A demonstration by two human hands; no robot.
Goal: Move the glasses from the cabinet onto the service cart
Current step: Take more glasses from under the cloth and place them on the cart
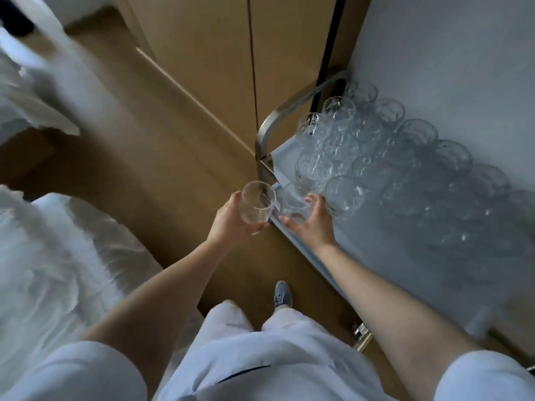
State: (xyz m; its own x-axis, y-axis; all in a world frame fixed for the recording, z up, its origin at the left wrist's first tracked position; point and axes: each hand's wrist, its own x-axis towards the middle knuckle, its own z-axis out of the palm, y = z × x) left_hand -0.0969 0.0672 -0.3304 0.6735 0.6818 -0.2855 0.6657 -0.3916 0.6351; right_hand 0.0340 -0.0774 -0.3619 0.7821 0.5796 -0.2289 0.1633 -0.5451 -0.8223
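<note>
The service cart (341, 250) stands on the right, its top covered with a pale cloth and several clear glasses (376, 166) in rows. My left hand (231, 218) grips a clear glass (257, 205) upright, just left of the cart's near edge. My right hand (312, 221) holds a second clear glass (293, 204) at the cart's left edge, beside the nearest standing glasses. The cabinet doors (220, 68) are beyond, shut.
The cart's metal handle (278, 120) curves up at its far left corner. White-draped furniture (58, 256) fills the left side. Brown carpet (162, 175) runs between it and the cart. My shoe (282, 293) is near the cart's base.
</note>
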